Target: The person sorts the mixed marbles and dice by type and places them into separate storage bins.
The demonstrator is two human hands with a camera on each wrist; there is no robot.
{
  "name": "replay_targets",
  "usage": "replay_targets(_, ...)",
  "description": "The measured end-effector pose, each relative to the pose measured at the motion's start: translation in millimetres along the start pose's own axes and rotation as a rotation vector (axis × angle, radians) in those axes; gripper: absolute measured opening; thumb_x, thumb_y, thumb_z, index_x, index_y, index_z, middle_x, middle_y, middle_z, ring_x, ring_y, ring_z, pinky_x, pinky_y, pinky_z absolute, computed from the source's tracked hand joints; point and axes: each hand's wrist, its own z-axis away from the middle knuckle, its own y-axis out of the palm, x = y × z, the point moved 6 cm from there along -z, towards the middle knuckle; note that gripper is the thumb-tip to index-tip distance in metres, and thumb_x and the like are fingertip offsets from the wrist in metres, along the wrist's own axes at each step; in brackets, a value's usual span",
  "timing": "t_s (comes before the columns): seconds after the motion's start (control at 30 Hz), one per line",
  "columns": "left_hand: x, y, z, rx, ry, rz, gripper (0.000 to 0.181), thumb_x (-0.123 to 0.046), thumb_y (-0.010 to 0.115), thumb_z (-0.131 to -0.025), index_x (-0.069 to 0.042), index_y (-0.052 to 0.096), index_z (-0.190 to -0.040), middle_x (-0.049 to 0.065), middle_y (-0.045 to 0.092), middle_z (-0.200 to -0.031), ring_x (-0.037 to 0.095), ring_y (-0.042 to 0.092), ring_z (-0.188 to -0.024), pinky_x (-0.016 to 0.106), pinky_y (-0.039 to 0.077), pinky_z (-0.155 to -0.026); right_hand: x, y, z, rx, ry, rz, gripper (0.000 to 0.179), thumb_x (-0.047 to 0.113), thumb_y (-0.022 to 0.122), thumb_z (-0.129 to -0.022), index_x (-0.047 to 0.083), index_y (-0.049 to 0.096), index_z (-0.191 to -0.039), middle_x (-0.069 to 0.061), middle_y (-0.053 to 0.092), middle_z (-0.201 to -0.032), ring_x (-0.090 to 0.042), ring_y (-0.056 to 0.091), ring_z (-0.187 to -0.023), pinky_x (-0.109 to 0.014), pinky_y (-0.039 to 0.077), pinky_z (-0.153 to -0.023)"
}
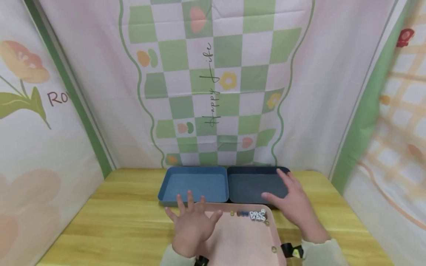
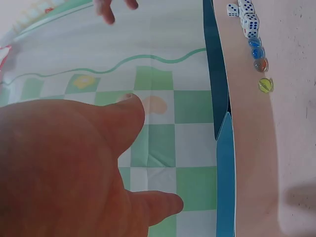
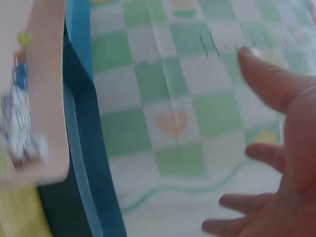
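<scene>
My left hand (image 1: 194,227) is held with fingers spread above the left edge of a pink tray (image 1: 239,240), holding nothing. My right hand (image 1: 296,203) hovers beside the right end of the dark tray (image 1: 256,184), fingers apart and nothing in them. In the pink tray's far right corner lies a cluster of white dice (image 1: 257,215). Beside the dice sit blue marbles (image 1: 244,214), a reddish-brown marble (image 1: 238,213) and a yellow marble (image 2: 265,85). More small yellowish marbles (image 1: 274,249) lie along the tray's right side.
A blue tray (image 1: 194,184) stands behind the pink one, side by side with the dark tray. All three rest on a wood-grain table (image 1: 123,218). Printed curtains (image 1: 216,92) hang at the back and both sides.
</scene>
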Motion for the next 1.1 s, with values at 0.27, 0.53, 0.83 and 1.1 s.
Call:
replay_targets(0.27,4.4,1.3,-3.0,0.011,-0.012,0.0,0.085,-0.08,0.035,-0.089,-0.023,0.045,-0.152,0.016,0.014,-0.163,0.049,-0.002,-0.146,0.081,-0.008,-0.099,-65,-35,-12.8,-0.053,0.001,-0.16,0.096,0.048,0.069,-0.093,0.014,0.01,-0.162,-0.027,0.005,-0.162,-0.059,0.01,-0.139,-0.077,0.02,-0.099)
replay_targets(0.53,8.5,0.6,-4.2,0.014,-0.017,0.016,0.084,-0.08,0.036,-0.09,-0.024,0.046,-0.152,0.017,0.015,-0.163,0.05,-0.002,-0.145,0.081,-0.008,-0.098,-127,-30,-21.0,0.08,0.059,-0.204,0.099,0.049,0.068,-0.093,0.018,0.004,-0.162,-0.028,0.0,-0.161,-0.063,0.007,-0.137,-0.079,0.021,-0.097)
replay_targets(0.83,11.4,-3.7,-1.7,0.007,-0.023,0.005,0.086,-0.08,0.033,-0.089,-0.023,0.045,-0.152,0.017,0.014,-0.163,0.051,-0.002,-0.145,0.082,-0.006,-0.098,-156,-15,-18.7,0.141,0.06,-0.157,0.096,0.044,0.067,-0.095,0.016,0.005,-0.162,-0.038,0.01,-0.155,-0.065,0.02,-0.132,-0.078,0.026,-0.094)
replay_targets(1.1,11.8,-4.6,-1.2,0.023,-0.021,0.008,0.087,-0.081,0.033,-0.089,-0.023,0.044,-0.153,0.018,0.013,-0.163,0.051,-0.003,-0.145,0.082,-0.008,-0.097,-156,-4,-19.8,0.163,0.043,-0.092,0.099,0.046,0.069,-0.093,0.007,0.008,-0.161,-0.045,0.017,-0.149,-0.062,0.03,-0.13,-0.073,0.031,-0.097)
